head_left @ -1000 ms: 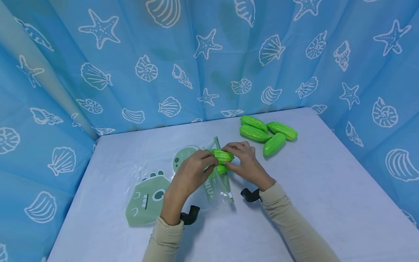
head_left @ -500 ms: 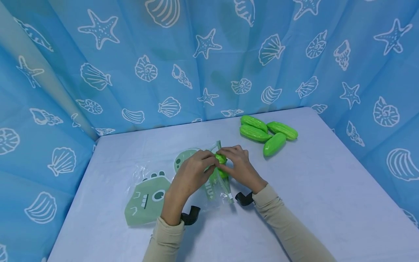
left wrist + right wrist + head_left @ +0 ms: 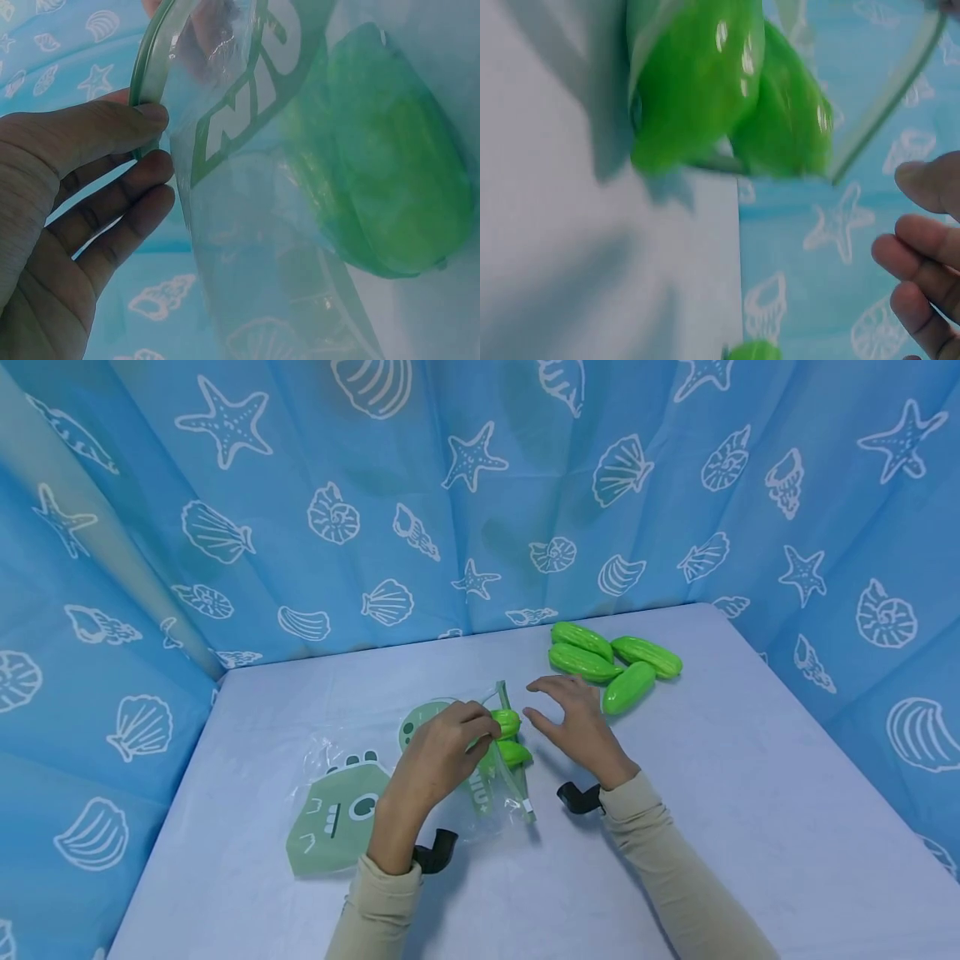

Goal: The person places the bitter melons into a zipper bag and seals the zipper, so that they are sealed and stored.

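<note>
A clear zip bag (image 3: 345,810) printed with a green dinosaur lies on the pale table (image 3: 750,793). My left hand (image 3: 442,752) pinches the green rim of its mouth (image 3: 150,67) and holds it up. Two green toy cucumbers (image 3: 510,737) sit in the bag's mouth, their ends sticking out; they show through the plastic (image 3: 382,165) and from the other side (image 3: 720,97). My right hand (image 3: 573,722) hovers just right of them, fingers spread and holding nothing. Its fingertips (image 3: 922,247) are apart from the bag.
Several more green toy cucumbers (image 3: 611,664) lie in a pile at the back right of the table. A blue curtain with white shells and starfish (image 3: 480,493) closes in the back and both sides.
My right hand pushed the upper cucumber deeper into the bag's mouth, then let go and drew back to the right with fingers spread. The left hand kept its grip on the bag rim.
</note>
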Tool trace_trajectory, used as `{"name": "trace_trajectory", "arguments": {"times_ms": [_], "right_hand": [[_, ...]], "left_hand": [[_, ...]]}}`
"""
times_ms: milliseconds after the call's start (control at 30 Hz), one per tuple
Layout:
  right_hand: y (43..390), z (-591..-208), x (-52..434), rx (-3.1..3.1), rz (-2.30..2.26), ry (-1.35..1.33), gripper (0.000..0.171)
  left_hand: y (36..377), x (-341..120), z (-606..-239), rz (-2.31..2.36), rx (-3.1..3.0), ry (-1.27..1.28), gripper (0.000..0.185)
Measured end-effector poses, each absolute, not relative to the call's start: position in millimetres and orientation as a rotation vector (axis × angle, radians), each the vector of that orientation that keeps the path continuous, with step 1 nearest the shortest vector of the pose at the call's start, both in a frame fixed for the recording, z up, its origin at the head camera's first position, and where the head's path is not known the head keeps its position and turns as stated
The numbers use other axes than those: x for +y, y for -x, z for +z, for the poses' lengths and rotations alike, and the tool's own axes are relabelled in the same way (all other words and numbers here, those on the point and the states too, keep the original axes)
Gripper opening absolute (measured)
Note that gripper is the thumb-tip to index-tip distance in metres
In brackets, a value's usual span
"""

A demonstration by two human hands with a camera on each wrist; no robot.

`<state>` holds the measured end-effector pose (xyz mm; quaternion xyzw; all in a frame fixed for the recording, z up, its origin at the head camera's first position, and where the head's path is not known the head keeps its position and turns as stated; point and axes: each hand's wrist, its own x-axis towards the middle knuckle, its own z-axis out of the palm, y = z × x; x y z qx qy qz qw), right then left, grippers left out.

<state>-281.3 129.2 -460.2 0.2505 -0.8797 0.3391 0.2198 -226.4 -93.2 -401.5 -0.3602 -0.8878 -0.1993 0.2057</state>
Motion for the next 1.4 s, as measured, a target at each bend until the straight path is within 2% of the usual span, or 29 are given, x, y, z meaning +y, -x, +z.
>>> {"name": "trace_trajectory", "arguments": {"times_ms": [233,400,500,633,933,1400], "right_hand": [[294.2,-465.1,161.8,-2.329,0.837,-0.269,0.036],[301.5,-474.0,186.0,-2.383,0.756,0.109,0.061],[303.3,-480.1,194.8,-2.450,0.715,0.240,0.076],[304.5,-485.4,200.1,-2.474,0.714,0.294,0.086],[304.9,-489.8,205.4,-2.554,0.752,0.342,0.090],[300.7,-489.1,219.0,-2.757,0.884,0.407,0.084]], "left_hand": [[226.4,-93.3,-400.5,-0.558,-2.479,1.010,0.014],[226.4,-93.9,-400.1,-0.560,-2.474,1.011,0.014],[226.7,-94.4,-400.6,-0.564,-2.469,1.014,0.014],[226.6,-95.1,-401.1,-0.574,-2.475,1.008,0.014],[225.7,-95.0,-402.7,-0.586,-2.481,1.000,0.015],[226.6,-93.7,-403.1,-0.575,-2.486,1.003,0.014]]}}
